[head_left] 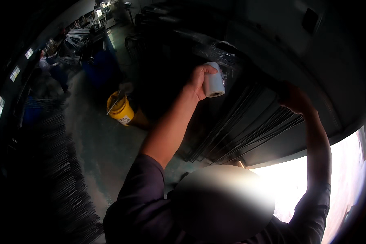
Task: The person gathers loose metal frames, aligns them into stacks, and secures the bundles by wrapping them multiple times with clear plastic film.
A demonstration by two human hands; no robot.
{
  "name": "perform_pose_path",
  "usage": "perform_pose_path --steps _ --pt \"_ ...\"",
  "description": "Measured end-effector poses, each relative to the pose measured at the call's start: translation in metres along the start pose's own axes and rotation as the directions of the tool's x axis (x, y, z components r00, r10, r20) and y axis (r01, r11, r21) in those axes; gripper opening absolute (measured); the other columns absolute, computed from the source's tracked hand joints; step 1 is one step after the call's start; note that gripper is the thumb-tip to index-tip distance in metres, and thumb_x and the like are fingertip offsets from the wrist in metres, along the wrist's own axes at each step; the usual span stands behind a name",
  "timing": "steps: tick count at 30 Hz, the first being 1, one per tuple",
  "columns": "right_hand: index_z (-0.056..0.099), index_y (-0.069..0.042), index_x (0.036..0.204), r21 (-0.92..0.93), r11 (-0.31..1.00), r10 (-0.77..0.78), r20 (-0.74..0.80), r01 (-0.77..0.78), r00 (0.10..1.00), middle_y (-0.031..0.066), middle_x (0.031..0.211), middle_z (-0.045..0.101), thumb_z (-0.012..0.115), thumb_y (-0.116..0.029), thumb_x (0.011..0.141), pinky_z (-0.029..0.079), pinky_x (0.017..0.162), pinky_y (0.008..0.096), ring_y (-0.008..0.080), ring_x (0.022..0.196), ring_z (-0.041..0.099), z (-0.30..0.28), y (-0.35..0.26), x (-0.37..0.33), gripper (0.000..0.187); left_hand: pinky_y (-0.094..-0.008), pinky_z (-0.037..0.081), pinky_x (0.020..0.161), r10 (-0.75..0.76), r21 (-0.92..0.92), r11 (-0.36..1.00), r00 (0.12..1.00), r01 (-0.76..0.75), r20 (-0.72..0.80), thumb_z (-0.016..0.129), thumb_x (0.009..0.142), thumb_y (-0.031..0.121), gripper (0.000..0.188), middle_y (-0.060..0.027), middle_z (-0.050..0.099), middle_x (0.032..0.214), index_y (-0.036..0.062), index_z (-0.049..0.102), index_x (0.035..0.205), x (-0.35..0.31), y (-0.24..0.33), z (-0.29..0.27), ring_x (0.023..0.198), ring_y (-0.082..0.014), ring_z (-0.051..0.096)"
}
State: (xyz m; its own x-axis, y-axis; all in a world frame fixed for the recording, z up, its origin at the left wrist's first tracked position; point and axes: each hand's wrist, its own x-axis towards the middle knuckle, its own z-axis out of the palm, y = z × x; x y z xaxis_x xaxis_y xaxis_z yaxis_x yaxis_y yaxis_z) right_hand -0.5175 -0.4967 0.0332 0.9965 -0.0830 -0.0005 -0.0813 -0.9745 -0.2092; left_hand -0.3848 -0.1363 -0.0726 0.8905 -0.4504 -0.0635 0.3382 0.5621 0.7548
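Note:
My left hand [200, 81] is closed around a roll of clear stretch film [214, 84], its open core end tilted down toward me. Beyond the roll, crumpled clear film [219, 55] glints over a dark mass. On the right my right hand [297, 102] reaches to the upper end of a bundle of thin dark metal rods [256, 126]. Shadow swallows most of its fingers, so whether it grips the rods is unclear. The rods slope down and left toward the floor.
A yellow bucket [120, 109] with a stick in it stands on the floor at left, near a blue bin [99, 69]. Many thin rods [65, 171] lie stacked at far left. Another person [53, 69] is in the background. Bright light enters at lower right.

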Motion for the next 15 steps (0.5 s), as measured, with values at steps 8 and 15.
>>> perform_pose_path --steps 8,15 --pt "0.065 -0.007 0.130 0.044 0.993 -0.104 -0.164 0.112 0.981 0.0185 0.104 0.077 0.095 -0.038 0.072 0.061 0.088 0.0447 0.0362 0.099 0.076 0.010 0.001 -0.035 0.072 -0.0547 0.064 0.083 0.282 -0.356 0.901 0.958 -0.246 0.050 0.082 0.069 0.018 0.066 -0.0283 0.065 0.108 -0.0029 0.055 0.125 -0.004 0.036 -0.064 0.090 -0.0416 0.070" --pt "0.063 -0.001 0.114 -0.129 0.982 0.095 -0.316 -0.142 0.944 0.0211 0.103 0.076 0.091 -0.040 0.077 0.063 0.080 0.0493 0.0388 0.092 0.077 0.039 -0.066 -0.039 0.060 -0.0516 0.066 0.080 0.298 -0.506 0.856 0.899 -0.103 0.321 0.082 0.075 0.022 0.063 -0.0332 0.063 0.118 0.0006 0.056 0.129 0.031 0.019 -0.111 0.094 -0.0460 0.071"
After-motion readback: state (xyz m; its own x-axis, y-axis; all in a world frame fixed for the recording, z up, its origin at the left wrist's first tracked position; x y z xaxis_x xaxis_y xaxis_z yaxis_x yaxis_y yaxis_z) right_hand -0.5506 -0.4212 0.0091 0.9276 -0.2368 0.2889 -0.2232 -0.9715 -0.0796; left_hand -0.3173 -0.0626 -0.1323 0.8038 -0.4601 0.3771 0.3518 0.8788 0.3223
